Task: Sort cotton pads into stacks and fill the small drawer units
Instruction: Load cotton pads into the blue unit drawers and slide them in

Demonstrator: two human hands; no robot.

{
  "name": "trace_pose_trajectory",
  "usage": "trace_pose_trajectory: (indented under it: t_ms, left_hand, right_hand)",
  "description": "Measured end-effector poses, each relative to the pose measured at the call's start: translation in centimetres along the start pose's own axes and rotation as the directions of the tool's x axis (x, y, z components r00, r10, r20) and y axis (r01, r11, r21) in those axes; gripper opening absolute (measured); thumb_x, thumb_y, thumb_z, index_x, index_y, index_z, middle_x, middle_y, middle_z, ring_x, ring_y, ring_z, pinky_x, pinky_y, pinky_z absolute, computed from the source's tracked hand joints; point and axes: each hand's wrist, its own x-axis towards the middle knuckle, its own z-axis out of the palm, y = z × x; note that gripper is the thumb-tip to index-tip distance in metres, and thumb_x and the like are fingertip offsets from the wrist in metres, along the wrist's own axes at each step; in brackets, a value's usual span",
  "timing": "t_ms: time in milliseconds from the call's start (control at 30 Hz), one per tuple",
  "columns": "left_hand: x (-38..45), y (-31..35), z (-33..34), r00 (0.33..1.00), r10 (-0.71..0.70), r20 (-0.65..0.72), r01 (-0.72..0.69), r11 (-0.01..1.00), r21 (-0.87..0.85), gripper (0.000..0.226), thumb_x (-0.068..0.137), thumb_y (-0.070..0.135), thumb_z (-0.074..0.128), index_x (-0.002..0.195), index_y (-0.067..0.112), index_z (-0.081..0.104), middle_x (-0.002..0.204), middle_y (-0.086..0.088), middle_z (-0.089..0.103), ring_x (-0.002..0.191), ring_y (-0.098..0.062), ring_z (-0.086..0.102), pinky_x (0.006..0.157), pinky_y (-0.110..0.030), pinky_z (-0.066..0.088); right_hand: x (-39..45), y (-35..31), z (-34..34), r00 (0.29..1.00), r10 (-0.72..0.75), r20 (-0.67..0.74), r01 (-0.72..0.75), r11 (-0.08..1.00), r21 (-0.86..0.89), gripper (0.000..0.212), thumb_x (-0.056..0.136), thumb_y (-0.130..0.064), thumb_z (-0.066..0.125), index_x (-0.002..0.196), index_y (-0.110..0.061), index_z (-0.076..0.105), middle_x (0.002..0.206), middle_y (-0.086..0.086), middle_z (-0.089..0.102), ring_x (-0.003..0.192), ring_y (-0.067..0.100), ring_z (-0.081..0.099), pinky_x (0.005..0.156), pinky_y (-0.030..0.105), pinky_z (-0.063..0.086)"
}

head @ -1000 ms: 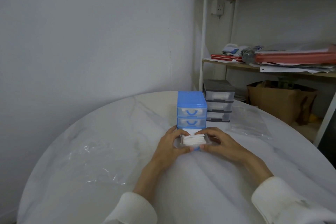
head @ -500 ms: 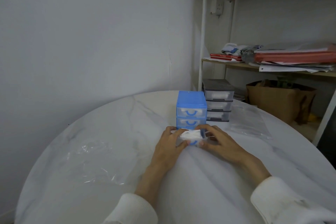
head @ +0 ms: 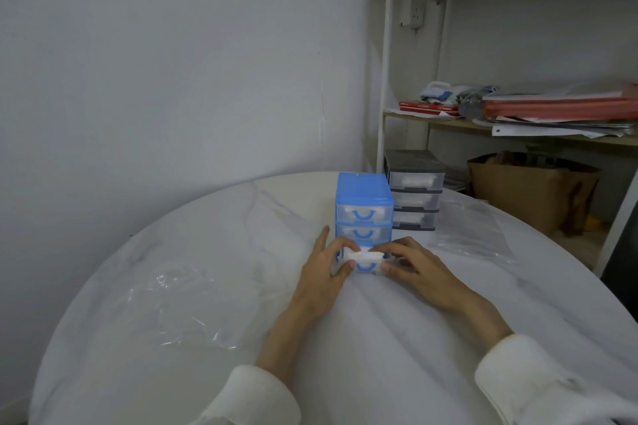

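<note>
- Two hands were on the bottom drawer [head: 363,265] of the blue unit [head: 363,207]: left hand [head: 326,274] and right hand [head: 419,269] each had fingers curled round a front corner, thumbs on its face.
- The drawer stood slightly out of its slot, with white cotton pads [head: 362,255] showing above its front edge.
- The upper two blue drawers were closed; whether they hold pads was too small to tell.
- The grey unit [head: 414,193] just behind on the right had all its drawers closed, with white visible in the top one.
- Plastic bags lay flat on the table [head: 241,217] on both sides, with no loose pads visible.
- Judgement: filling is nearly done; only pushing this drawer home remains.
</note>
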Motion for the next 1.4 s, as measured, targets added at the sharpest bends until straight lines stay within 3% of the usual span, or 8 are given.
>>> trace_pose_trajectory:
  t_ms: [67, 133, 433, 667, 967, 1100, 1233, 1400]
  left_hand:
    - [0.0, 0.1, 0.0, 0.999, 0.045, 0.008, -0.044, 0.997, -0.063, 0.019, 0.087, 0.013, 0.060, 0.092, 0.031, 0.057, 0.125, 0.003, 0.052, 0.118, -0.017, 0.049, 0.088, -0.023, 0.040]
    - [-0.1, 0.2, -0.1, 0.999, 0.034, -0.009, -0.035, 0.999, -0.038, 0.014, 0.087, 0.011, 0.063, 0.094, 0.023, 0.061, 0.120, 0.003, 0.052, 0.105, -0.012, 0.052, 0.084, -0.009, 0.038]
    - [-0.1, 1.5, -0.3, 0.992, 0.052, -0.118, -0.039, 0.993, 0.112, 0.020, 0.089, 0.013, 0.063, 0.106, 0.014, 0.073, 0.129, 0.002, 0.057, 0.107, -0.016, 0.059, 0.075, 0.007, 0.030]
    - [-0.2, 1.0, 0.0, 0.981, -0.026, -0.191, 0.039, 0.997, 0.063, 0.011, 0.082, 0.009, 0.068, 0.089, 0.016, 0.064, 0.097, 0.004, 0.063, 0.087, -0.016, 0.059, 0.070, -0.015, 0.039]
    - [0.3, 1.0, 0.3, 0.985, -0.027, -0.170, 0.049, 0.991, 0.124, 0.007, 0.086, 0.010, 0.064, 0.087, 0.009, 0.071, 0.111, 0.000, 0.062, 0.087, -0.013, 0.057, 0.068, -0.008, 0.036]
    - [0.2, 1.0, 0.5, 0.971, -0.076, -0.226, 0.094, 0.993, 0.071, 0.005, 0.084, 0.010, 0.067, 0.085, 0.013, 0.063, 0.097, -0.002, 0.065, 0.079, -0.011, 0.055, 0.066, -0.010, 0.038]
    - [0.1, 1.4, 0.6, 0.946, -0.192, -0.260, 0.184, 0.981, -0.054, 0.031, 0.081, 0.014, 0.071, 0.092, 0.018, 0.042, 0.086, 0.008, 0.056, 0.081, -0.019, 0.062, 0.072, -0.033, 0.051]
    - [0.2, 1.9, 0.7, 0.939, -0.207, -0.275, 0.190, 0.978, -0.088, 0.038, 0.082, 0.012, 0.070, 0.103, 0.021, 0.040, 0.104, 0.004, 0.059, 0.085, -0.020, 0.065, 0.077, -0.036, 0.053]
  right_hand:
    - [-0.1, 0.2, -0.2, 1.000, -0.012, -0.001, 0.012, 1.000, 0.027, 0.026, 0.093, -0.034, 0.053, 0.118, -0.040, 0.053, 0.115, -0.007, 0.048, 0.104, 0.006, 0.051, 0.095, 0.026, 0.043]
    - [-0.3, 0.0, -0.3, 0.999, -0.036, -0.002, 0.036, 0.999, 0.024, 0.023, 0.094, -0.033, 0.053, 0.108, -0.051, 0.048, 0.112, -0.009, 0.049, 0.101, 0.005, 0.052, 0.091, 0.024, 0.044]
    - [-0.4, -0.4, -0.2, 0.996, -0.077, -0.048, 0.073, 0.994, -0.081, 0.017, 0.095, -0.030, 0.051, 0.097, -0.047, 0.047, 0.108, -0.006, 0.050, 0.096, 0.006, 0.052, 0.087, 0.026, 0.046]
    - [-0.5, -1.0, -0.1, 0.993, -0.083, -0.087, 0.074, 0.992, -0.099, 0.009, 0.094, -0.029, 0.053, 0.099, -0.036, 0.052, 0.109, -0.005, 0.052, 0.094, 0.005, 0.055, 0.087, 0.029, 0.048]
    - [-0.5, -1.3, -0.1, 0.994, -0.072, -0.081, 0.057, 0.981, -0.183, 0.021, 0.097, -0.023, 0.047, 0.115, -0.028, 0.056, 0.113, -0.004, 0.051, 0.095, 0.008, 0.053, 0.083, 0.019, 0.040]
    - [-0.5, -1.6, 0.0, 0.988, -0.077, -0.135, 0.050, 0.981, -0.188, 0.015, 0.094, -0.027, 0.052, 0.104, -0.022, 0.061, 0.105, -0.002, 0.056, 0.091, 0.011, 0.059, 0.081, 0.023, 0.046]
    - [-0.5, -1.8, 0.2, 0.982, -0.075, -0.174, 0.039, 0.979, -0.201, 0.008, 0.094, -0.027, 0.051, 0.094, -0.024, 0.044, 0.097, -0.001, 0.060, 0.082, 0.016, 0.062, 0.074, 0.036, 0.052]
    - [-0.4, -2.3, 0.2, 0.973, -0.009, -0.230, -0.023, 0.991, -0.134, 0.024, 0.092, -0.026, 0.056, 0.093, -0.021, 0.033, 0.086, 0.001, 0.062, 0.071, 0.018, 0.061, 0.066, 0.038, 0.052]
